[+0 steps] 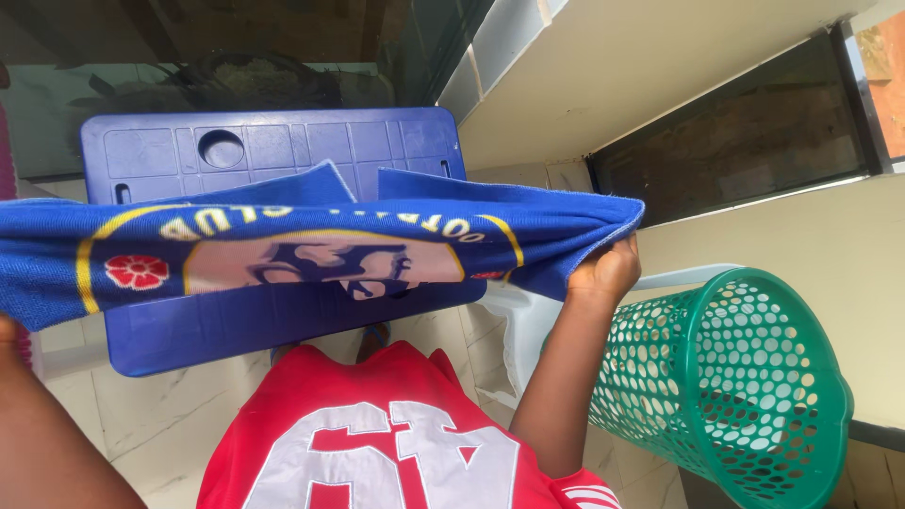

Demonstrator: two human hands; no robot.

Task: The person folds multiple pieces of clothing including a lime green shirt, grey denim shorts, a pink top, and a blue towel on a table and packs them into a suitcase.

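towel [311, 250] above table [273, 151], basket [745, 377] right

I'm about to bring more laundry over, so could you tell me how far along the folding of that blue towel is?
Done: the blue towel is already doubled over lengthwise, its edges meeting on top. In hand: the right hand pinches one end; the left hand, barely in view, holds the other, stretching it above the blue plastic table. Left: it has not been laid down or folded further, and nothing shows in the green basket.

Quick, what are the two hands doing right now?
Left hand: mostly out of view at the blue towel's end; grip cannot be told.
Right hand: closed on the blue towel's other end.
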